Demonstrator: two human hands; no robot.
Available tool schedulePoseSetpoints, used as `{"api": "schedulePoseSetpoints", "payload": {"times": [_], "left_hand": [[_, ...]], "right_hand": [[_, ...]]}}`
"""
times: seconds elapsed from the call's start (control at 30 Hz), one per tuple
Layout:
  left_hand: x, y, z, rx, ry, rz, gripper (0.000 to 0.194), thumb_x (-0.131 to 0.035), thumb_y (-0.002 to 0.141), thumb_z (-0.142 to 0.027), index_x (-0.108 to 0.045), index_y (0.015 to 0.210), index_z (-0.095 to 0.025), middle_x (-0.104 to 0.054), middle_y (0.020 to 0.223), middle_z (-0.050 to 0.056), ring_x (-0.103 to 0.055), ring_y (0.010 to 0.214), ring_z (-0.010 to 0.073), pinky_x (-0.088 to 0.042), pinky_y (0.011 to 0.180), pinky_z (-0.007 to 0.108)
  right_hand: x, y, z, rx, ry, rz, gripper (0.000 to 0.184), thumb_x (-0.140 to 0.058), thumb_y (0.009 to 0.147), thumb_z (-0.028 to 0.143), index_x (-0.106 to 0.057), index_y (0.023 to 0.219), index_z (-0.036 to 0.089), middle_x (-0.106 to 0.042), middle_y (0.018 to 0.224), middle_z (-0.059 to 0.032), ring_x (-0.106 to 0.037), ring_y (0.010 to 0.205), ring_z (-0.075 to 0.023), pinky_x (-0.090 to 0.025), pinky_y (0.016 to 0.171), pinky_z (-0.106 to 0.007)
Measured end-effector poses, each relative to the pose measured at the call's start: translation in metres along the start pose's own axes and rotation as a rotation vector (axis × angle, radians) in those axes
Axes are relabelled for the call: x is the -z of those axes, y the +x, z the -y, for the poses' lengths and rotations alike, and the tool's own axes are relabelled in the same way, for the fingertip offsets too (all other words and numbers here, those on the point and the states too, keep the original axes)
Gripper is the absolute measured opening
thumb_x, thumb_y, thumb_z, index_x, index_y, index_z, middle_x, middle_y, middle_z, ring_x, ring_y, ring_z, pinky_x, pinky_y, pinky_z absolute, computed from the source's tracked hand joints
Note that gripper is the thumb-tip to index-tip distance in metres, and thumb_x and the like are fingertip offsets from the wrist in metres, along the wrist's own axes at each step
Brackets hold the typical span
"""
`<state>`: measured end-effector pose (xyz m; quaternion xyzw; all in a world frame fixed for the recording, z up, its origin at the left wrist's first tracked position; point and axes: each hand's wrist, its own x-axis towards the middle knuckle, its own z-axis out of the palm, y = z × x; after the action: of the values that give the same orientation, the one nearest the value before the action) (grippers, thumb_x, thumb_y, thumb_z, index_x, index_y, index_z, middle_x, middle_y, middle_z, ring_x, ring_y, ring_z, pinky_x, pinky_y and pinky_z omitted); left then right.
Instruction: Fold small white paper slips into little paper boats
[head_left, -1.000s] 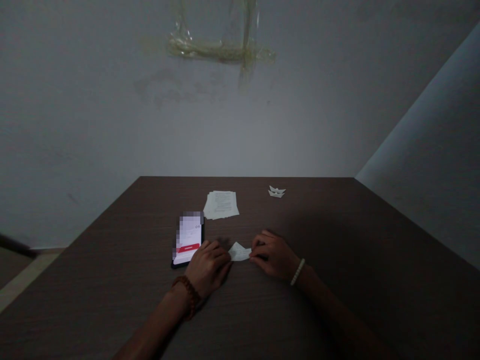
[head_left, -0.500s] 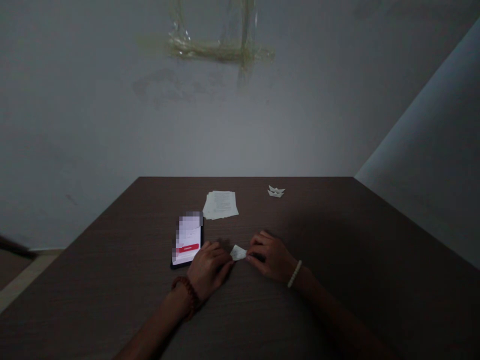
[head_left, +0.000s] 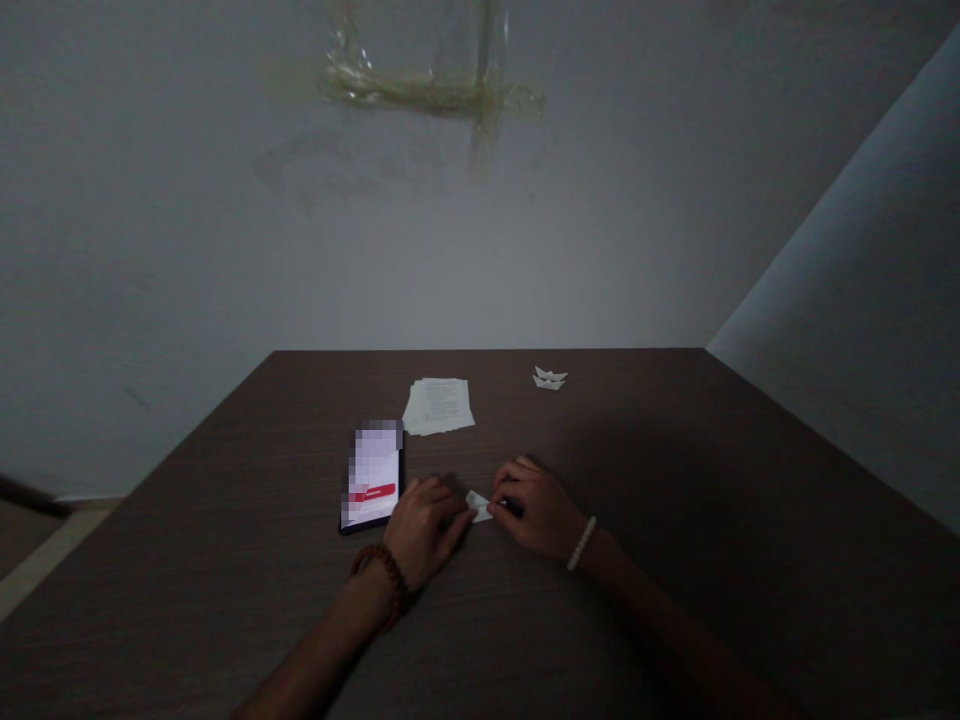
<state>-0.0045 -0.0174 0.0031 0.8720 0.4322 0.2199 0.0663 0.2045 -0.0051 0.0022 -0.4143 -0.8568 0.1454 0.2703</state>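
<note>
A small folded piece of white paper [head_left: 478,507] lies on the dark wooden table between my hands. My left hand [head_left: 427,525], with a brown beaded bracelet at the wrist, presses its thumb and fingers at the paper's left edge. From the right, my right hand [head_left: 536,507] pinches the paper's other edge between thumb and fingers; a pale beaded bracelet circles that wrist. The fingers cover part of the paper, so its full folded shape is hidden.
A lit phone [head_left: 373,475] lies just left of my left hand. Behind it is a stack of printed paper sheets [head_left: 439,406]. Two small folded paper boats [head_left: 550,379] sit near the table's back edge. A wall [head_left: 480,250] with tape on it rises behind the table [head_left: 300,620].
My left hand has shifted slightly right, closer to my right hand, and less of the paper shows between them. The whole view has shifted a little.
</note>
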Motion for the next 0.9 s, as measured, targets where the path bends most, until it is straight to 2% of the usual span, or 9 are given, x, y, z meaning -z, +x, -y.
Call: {"api": "schedulePoseSetpoints", "payload": {"times": [0.3,0.5,0.9], "left_hand": [[-0.0052,0.0016,-0.0004,0.018,0.041,-0.005,0.025,-0.05,0.089,-0.025,-0.066,0.072,-0.019,-0.065,0.074,0.005,-0.054,0.077,0.0211,-0.036,0.07,0.035],[-0.0058,0.0021,-0.0017,0.027,0.065,0.04,0.025,-0.049,0.089,-0.024,-0.065,0.071,-0.017,-0.064,0.073,0.005,-0.053,0.079,0.0211,-0.035,0.071,0.035],[-0.0055,0.0026,-0.0034,0.052,0.047,0.031,0.02,-0.052,0.088,-0.022,-0.065,0.074,-0.017,-0.064,0.076,0.005,-0.053,0.081,0.0219,-0.035,0.071,0.035]], "right_hand": [[-0.0041,0.0014,0.0048,-0.052,-0.056,-0.022,0.009,-0.067,0.079,0.023,-0.063,0.074,0.018,-0.061,0.086,-0.0033,-0.051,0.086,-0.0178,-0.041,0.077,-0.03],[-0.0082,0.0004,0.0031,-0.039,-0.068,-0.044,0.009,-0.067,0.078,0.021,-0.061,0.073,0.018,-0.061,0.084,-0.0027,-0.051,0.084,-0.0174,-0.04,0.078,-0.03],[-0.008,-0.0004,0.0052,-0.054,-0.08,-0.053,0.009,-0.068,0.077,0.022,-0.062,0.074,0.018,-0.06,0.085,-0.0029,-0.051,0.085,-0.0179,-0.041,0.077,-0.03]]}}
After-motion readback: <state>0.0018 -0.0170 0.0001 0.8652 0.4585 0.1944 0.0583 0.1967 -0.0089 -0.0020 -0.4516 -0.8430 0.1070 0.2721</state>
